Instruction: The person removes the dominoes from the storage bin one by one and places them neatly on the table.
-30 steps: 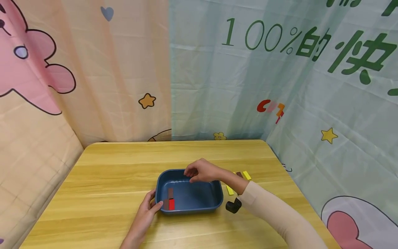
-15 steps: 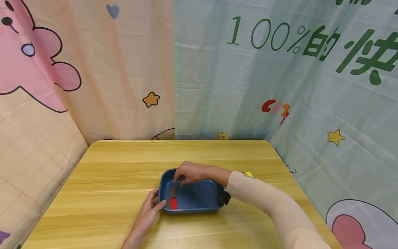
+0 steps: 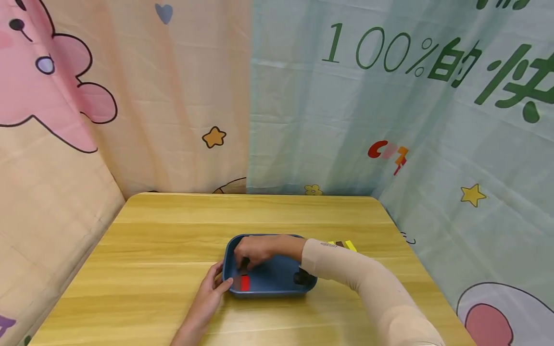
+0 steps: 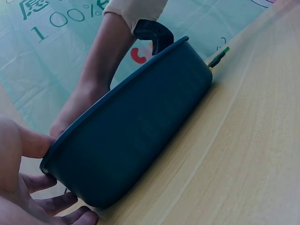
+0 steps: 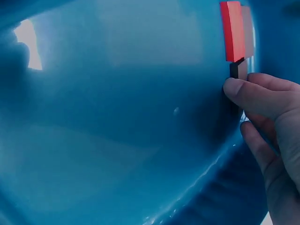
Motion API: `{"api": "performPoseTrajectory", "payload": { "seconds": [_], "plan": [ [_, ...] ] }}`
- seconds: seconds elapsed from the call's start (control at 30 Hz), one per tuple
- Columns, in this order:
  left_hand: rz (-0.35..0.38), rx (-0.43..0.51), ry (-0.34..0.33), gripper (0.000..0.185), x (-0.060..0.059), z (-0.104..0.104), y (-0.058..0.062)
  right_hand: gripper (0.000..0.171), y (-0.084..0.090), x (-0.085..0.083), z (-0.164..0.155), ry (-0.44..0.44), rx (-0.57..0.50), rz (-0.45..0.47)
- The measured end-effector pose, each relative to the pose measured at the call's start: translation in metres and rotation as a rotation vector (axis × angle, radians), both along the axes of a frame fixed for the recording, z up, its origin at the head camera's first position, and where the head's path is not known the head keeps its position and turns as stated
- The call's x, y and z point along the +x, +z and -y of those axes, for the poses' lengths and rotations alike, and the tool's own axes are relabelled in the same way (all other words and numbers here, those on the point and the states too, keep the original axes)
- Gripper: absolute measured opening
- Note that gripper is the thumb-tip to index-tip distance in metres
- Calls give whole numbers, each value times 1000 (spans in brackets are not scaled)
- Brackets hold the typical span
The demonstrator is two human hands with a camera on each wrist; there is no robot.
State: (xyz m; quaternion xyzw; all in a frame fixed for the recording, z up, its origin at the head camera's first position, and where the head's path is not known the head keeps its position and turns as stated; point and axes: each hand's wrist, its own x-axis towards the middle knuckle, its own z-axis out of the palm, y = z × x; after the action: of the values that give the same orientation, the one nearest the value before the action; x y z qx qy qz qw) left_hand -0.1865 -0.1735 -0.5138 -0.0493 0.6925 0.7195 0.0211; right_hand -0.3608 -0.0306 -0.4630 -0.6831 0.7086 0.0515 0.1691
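A blue rectangular tray (image 3: 277, 292) stands on the wooden table. My left hand (image 3: 210, 287) grips its left end, thumb over the rim and fingers against the outer wall. Inside, at that same end, a red block (image 3: 245, 283) lies beside a brown block (image 5: 248, 33). My right hand (image 3: 255, 251) reaches down into the tray's left part. In the right wrist view, its thumb and fingers pinch a second dark brown block (image 5: 241, 70) in line with the red one, against the tray's wall. Part of that block is hidden behind the thumb.
Yellow blocks (image 3: 351, 246) and a brown block (image 3: 339, 244) lie on the table (image 3: 164, 240) right of the tray, partly behind the right sleeve (image 3: 346, 264). A black wrist camera (image 3: 304, 277) hangs over the tray's right end. Printed curtains (image 3: 303, 120) stand behind the table.
My right hand has moved left and down from above the tray's back rim to the brown block at the left end. My left hand keeps its grip on the tray.
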Motion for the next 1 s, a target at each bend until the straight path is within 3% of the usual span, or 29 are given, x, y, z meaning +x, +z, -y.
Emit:
{"api": "performPoseTrajectory", "payload": {
  "seconds": [0.27,0.5,0.73,1.0],
  "plan": [
    [-14,-4,-7,54,1,0,2,18,-2,-2,-4,-1,-17,18],
    [-16,-17,17,54,4,1,1,18,-3,-3,-10,-40,-55,115],
    [-3,-22,19,52,6,7,3,14,-1,-1,-15,-227,-102,216],
    [-16,-23,3,53,3,2,1,5,7,4,-45,-536,-281,296]
  ]
}}
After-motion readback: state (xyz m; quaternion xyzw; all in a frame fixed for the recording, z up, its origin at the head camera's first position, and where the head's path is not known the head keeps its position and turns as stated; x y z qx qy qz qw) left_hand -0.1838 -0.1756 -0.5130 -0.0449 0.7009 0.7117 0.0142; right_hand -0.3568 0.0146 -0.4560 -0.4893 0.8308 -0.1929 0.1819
